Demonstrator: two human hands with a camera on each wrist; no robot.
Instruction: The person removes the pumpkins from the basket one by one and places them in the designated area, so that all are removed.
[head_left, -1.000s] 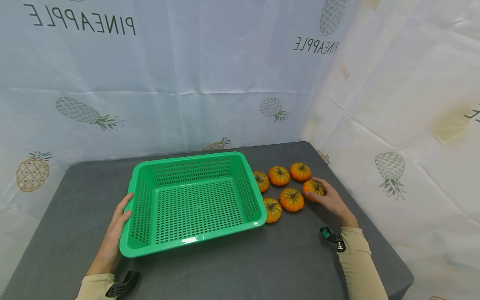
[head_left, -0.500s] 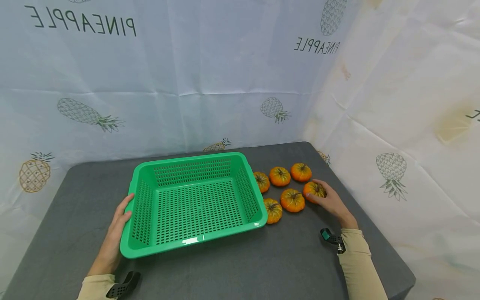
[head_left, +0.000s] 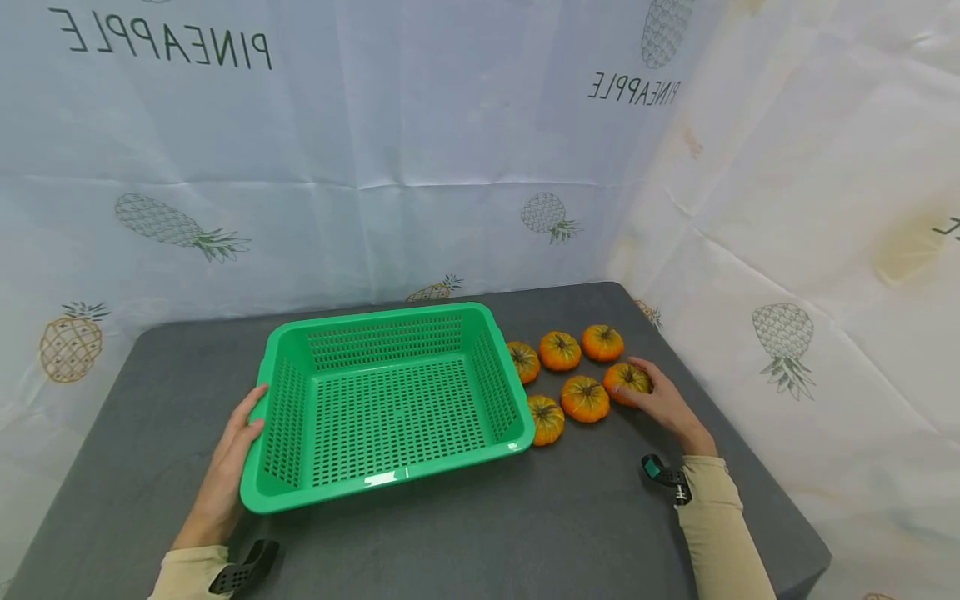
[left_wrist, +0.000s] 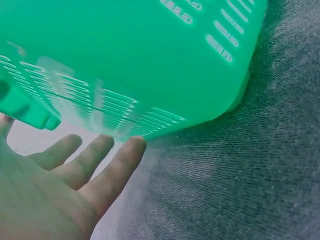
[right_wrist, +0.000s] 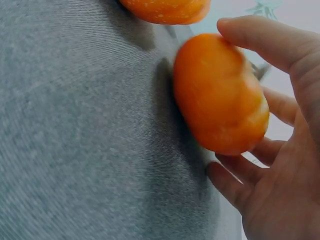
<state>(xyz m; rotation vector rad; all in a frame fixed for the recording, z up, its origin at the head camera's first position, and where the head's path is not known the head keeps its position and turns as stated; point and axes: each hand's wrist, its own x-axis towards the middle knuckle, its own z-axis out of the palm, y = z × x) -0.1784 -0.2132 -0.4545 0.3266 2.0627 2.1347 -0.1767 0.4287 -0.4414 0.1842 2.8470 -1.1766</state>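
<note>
A green perforated plastic basket (head_left: 397, 417) sits on the dark table, with nothing inside it. My left hand (head_left: 221, 483) holds its left rim, thumb and a finger on the edge. In the left wrist view, other fingers (left_wrist: 107, 170) stretch out beneath the rim beside the slotted wall. On the right, my right hand (head_left: 663, 404) grips a small orange pumpkin (head_left: 627, 382). The right wrist view has the thumb against one side of this pumpkin (right_wrist: 217, 95) and fingers behind it. Whether it is off the cloth is hard to tell.
Several more small pumpkins (head_left: 585, 399) lie between the basket and my right hand; two are partly hidden by the basket's right rim. A pineapple-print cloth (head_left: 375, 167) hangs behind and to the right of the grey table (head_left: 480, 533).
The pumpkin in my right hand has shifted very slightly left towards its neighbour. My left hand and the basket look unchanged.
</note>
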